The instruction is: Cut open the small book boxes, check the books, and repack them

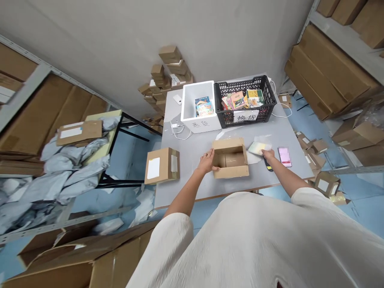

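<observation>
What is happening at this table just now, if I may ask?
A person has the left hand against the left side of an open cardboard box on the table. The right hand holds a flat, pale item to the box's right. Behind the box stand a white bin and a black crate, both with books inside.

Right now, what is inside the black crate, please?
In the black crate, several colourful books lie overlapping. What is beneath the top ones is covered; I cannot see it.
</observation>
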### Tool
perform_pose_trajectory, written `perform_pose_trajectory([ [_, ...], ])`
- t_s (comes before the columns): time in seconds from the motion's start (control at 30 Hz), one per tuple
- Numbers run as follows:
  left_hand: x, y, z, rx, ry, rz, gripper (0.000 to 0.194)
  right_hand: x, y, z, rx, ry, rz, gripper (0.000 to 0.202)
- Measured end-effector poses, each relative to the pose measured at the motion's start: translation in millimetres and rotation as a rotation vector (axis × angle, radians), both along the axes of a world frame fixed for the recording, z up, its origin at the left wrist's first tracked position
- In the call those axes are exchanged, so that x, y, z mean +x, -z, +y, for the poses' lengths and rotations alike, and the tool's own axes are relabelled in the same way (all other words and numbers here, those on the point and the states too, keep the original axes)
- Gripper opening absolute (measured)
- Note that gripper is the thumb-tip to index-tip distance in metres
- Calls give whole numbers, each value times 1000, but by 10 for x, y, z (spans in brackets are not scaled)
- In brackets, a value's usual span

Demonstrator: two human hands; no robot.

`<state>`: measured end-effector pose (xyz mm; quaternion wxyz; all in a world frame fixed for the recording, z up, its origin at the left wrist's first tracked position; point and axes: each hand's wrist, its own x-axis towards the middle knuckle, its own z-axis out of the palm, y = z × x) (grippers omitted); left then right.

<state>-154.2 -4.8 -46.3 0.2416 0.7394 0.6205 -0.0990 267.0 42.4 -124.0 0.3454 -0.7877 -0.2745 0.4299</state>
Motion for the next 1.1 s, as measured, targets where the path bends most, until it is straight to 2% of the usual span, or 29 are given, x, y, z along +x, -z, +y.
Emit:
perform_pose_trajectory([
  [0.17, 37, -17, 18, -10, -5, 29, 140, 122, 124, -105, -66, -194, 2, 43],
  [0.23, 54, -18, 25, -11, -4, 33, 140, 231, 90, -117, -22, -265, -101, 56],
  [0.33, 76, -30, 23, 0, -9, 39, 138, 333, -58, -108, 11, -386, -348, 70],
  [0.4, 85, -46, 11, 13, -14, 36, 138, 295, -194, -105, 51, -511, -423, 63],
  [0.5, 86, -72, -30, 43, -26, 10, 136, 80, -367, -147, 223, -780, -331, 42],
  [0.57, 80, -74, -82, 67, -50, -12, 133, -107, -428, -204, 316, -912, -241, 34],
  [0.63, 72, -58, -153, 90, -107, -25, 130, -270, -445, -264, 367, -984, -198, 32],
  [0.77, 38, -13, -326, 113, -334, -76, 123, -430, -428, -342, 358, -1044, -174, 35],
  [0.87, -17, -34, -453, 110, -448, -250, 113, -441, -433, -355, 276, -1027, -117, 39],
  [0.97, -61, -105, -565, 162, -366, -442, 113, -438, -461, -337, 206, -994, -88, 39],
  [1.1, -14, -165, -657, 94, -55, -450, 133, -462, -516, -313, 170, -948, -98, 39],
])
